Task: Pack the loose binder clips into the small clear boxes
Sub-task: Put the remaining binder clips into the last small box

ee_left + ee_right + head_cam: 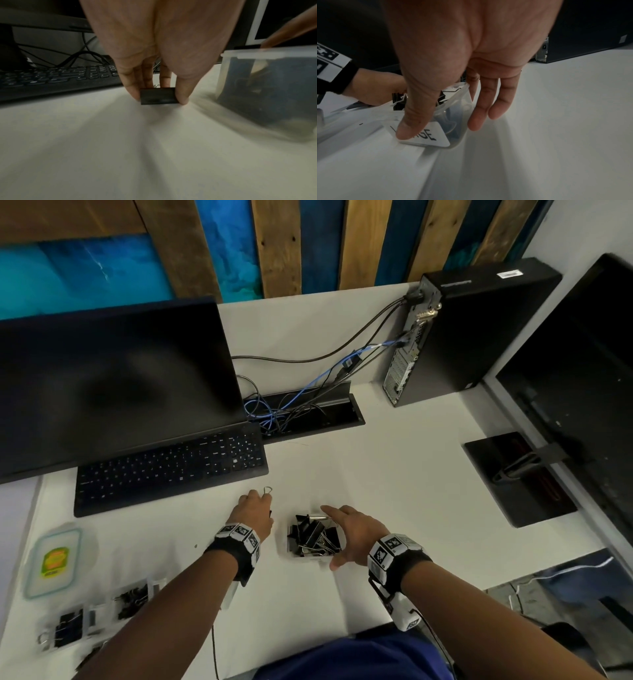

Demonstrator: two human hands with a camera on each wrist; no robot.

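Note:
A black binder clip (157, 96) stands on the white desk (102, 148), pinched at its two ends by my left hand (159, 100). In the head view its wire handle (268, 490) pokes out beyond my left hand (265, 501), just in front of the keyboard. Right of it sits a clear box (291, 553) heaped with several black binder clips (313, 537). My right hand (330, 537) spans this box. The thumb (409, 125) presses on its "LARGE" label (435, 138) and the fingers (481, 108) lie along the far wall of the clear box (458, 121).
A black keyboard (171, 467) and monitor (113, 385) stand behind my left hand. At the left edge lie a lidded container with a green sticker (53, 563) and small clear boxes holding clips (68, 628). A PC tower (472, 337), cables and a monitor stand (520, 477) occupy the right.

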